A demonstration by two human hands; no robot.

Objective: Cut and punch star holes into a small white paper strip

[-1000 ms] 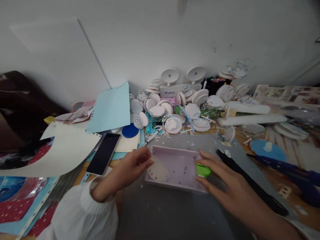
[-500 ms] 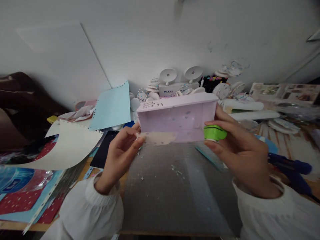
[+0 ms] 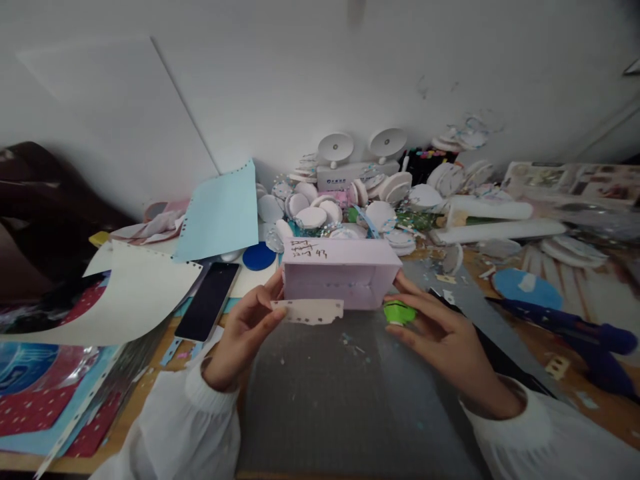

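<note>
Now tipping the pink box point(image 3: 340, 277) further over above the grey mat point(image 3: 345, 393), its underside turned up. Gripping it with left hand point(image 3: 245, 333) fingers closed around a punched paper strip point(image 3: 307, 311), right hand point(image 3: 440, 340) curled around a green punch point(image 3: 399, 312). Lower than half a second ago.

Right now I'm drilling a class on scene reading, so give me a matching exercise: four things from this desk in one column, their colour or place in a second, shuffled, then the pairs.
Things:
1. box
2. punch
3. phone
4. paper strip

Descriptions:
A. green, in the right hand
B. black, lying flat left of the hands
C. pale pink, held up between both hands
D. beige with holes, pinched in the left hand

Pairs: 1-C, 2-A, 3-B, 4-D
</note>
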